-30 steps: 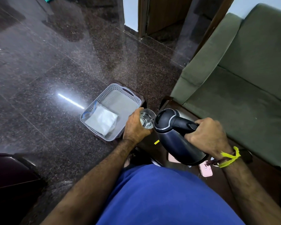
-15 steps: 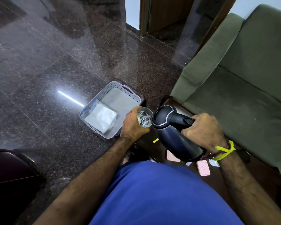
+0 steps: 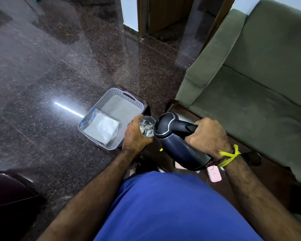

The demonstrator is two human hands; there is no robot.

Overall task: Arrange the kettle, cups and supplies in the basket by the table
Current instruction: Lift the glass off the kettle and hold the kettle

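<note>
Your right hand is wrapped round the handle of the kettle, which is tilted with its lid end toward the glass cup that your left hand grips round its side. Both are held in the air over the near edge of the dark table, just beside the basket on the floor. Water appears to be in the cup, so keep it level; the glass is likely slippery and breakable, best taken round its wall, low down. The kettle looks heavy if still part full and its smooth body gives no hold, so stay on the handle and set it down upright. In the basket a white packet in a clear bag lies at the near left corner; the far half of the basket floor is bare, which seems the place for the kettle. A pink object and a small yellow scrap lie on the table below the kettle. The green sofa crowds the table's right edge, so watch your elbow there
</note>
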